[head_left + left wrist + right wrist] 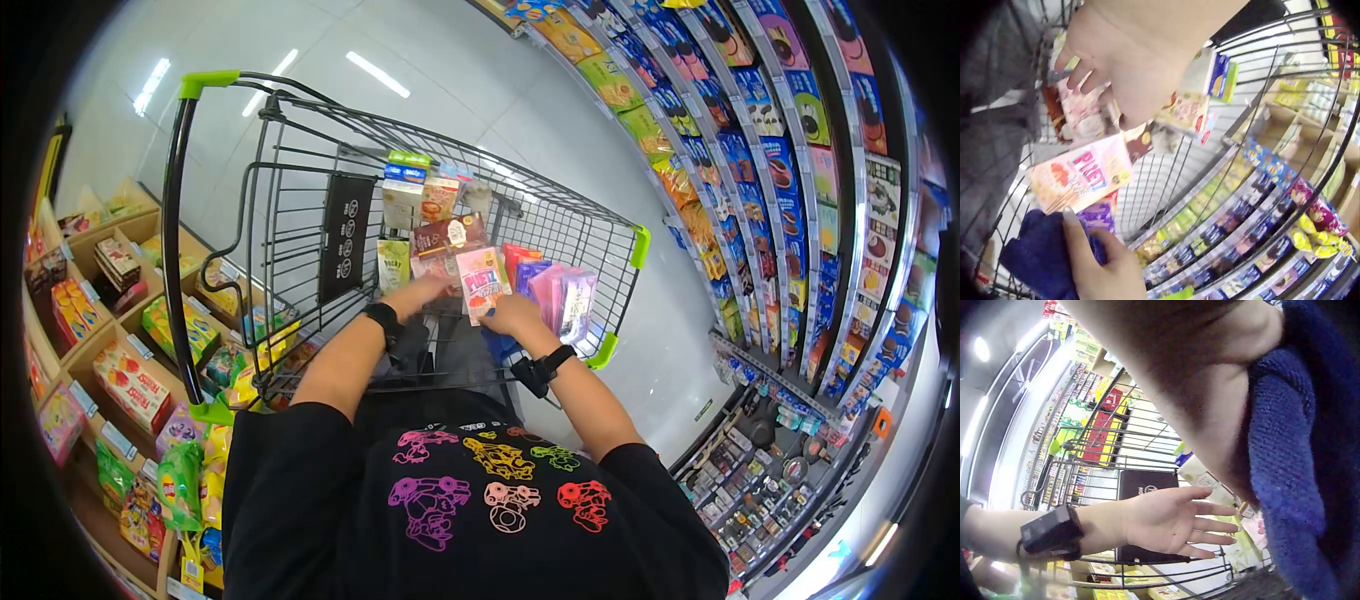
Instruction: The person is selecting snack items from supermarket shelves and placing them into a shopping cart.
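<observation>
My right hand (517, 314) pinches a pink Pretz box (484, 287) at its lower edge, the thumb on its printed face. A dark blue knitted cloth (1041, 250) bunches against that same hand and fills the right side of the right wrist view. My left hand (1163, 524) has its fingers stretched out, palm bare. In the head view it hovers, slightly blurred, over a pink box and a brown box (448, 235) in the shopping cart (590, 215). A green Pocky pack (393, 265) lies just left of it.
Purple and pink packs (560, 300) stand at the cart's right end, and more boxes (404, 200) lie toward its far side. Wooden snack bins (120, 330) line the left. A tall snack shelf (740, 160) rises on the right, beyond the tiled floor (420, 60).
</observation>
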A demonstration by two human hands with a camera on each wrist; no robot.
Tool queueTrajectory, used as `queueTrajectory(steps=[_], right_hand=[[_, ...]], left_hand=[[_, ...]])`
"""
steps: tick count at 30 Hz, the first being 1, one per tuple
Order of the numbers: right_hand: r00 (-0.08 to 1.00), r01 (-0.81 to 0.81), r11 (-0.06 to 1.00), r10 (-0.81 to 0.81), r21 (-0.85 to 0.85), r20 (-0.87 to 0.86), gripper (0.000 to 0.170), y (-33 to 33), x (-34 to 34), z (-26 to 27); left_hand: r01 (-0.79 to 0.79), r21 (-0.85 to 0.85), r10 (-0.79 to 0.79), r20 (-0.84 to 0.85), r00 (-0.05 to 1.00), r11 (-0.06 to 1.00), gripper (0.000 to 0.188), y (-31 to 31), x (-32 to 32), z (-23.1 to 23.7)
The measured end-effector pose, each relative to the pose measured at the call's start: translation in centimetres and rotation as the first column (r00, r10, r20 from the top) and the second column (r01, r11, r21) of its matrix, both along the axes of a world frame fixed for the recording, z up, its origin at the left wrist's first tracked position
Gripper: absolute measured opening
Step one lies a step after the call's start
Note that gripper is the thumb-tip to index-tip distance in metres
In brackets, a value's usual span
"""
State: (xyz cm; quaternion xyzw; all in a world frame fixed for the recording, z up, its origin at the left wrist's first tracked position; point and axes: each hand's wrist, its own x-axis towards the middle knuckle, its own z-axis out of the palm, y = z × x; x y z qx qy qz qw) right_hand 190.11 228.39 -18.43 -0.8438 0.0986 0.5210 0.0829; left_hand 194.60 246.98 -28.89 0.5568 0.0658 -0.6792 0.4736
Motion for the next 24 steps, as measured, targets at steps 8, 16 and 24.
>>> queueTrajectory(steps=[8,16,24], right_hand=[[0.972,0.028,0.987,-0.063,0.155,0.225,0.046,5.8,10.0,-8.8],[0.842,0.403,0.815,-0.508,0.417,0.179,0.078,9.1,12.6,-16.6],[0.769,0.37,0.721,-0.592,0.586,0.243,0.076,9.3,10.4,-14.3]], left_hand=[[-0.415,0.348,0.22,0.481,0.849,0.841,0.07,6.6,9.7,-8.3],[-0.463,0.174,0.345,0.456,0.82,0.869,0.066,5.8,10.6,-11.3],[-0.489,0.26,0.18,0.708,0.683,0.832,0.056,5.0,7.3,-9.2]])
